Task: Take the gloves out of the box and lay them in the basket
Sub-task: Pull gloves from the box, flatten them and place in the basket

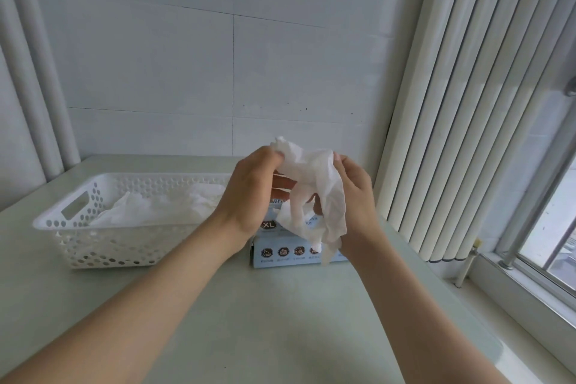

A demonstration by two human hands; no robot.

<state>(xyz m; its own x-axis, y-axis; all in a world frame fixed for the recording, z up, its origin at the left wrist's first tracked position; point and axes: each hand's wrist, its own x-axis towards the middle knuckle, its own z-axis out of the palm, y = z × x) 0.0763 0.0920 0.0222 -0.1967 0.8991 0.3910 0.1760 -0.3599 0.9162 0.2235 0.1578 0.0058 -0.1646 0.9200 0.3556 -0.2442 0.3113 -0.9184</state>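
Observation:
A crumpled white glove point(318, 187) hangs in the air between both hands, above the glove box. My left hand point(252, 190) pinches its upper left edge. My right hand point(355, 193) pinches its upper right edge, and the glove's fingers dangle down. The pale blue glove box point(280, 254), marked XL, stands on the table right under the hands, its top mostly hidden by them. To the left stands a white perforated basket point(93, 227) with several white gloves point(149, 209) lying inside.
The pale green table point(265, 321) meets a tiled wall at the back. Vertical white blinds point(452, 134) hang at the right, beside a window sill and window frame point(530, 274). White pipes point(31, 87) run up the left corner.

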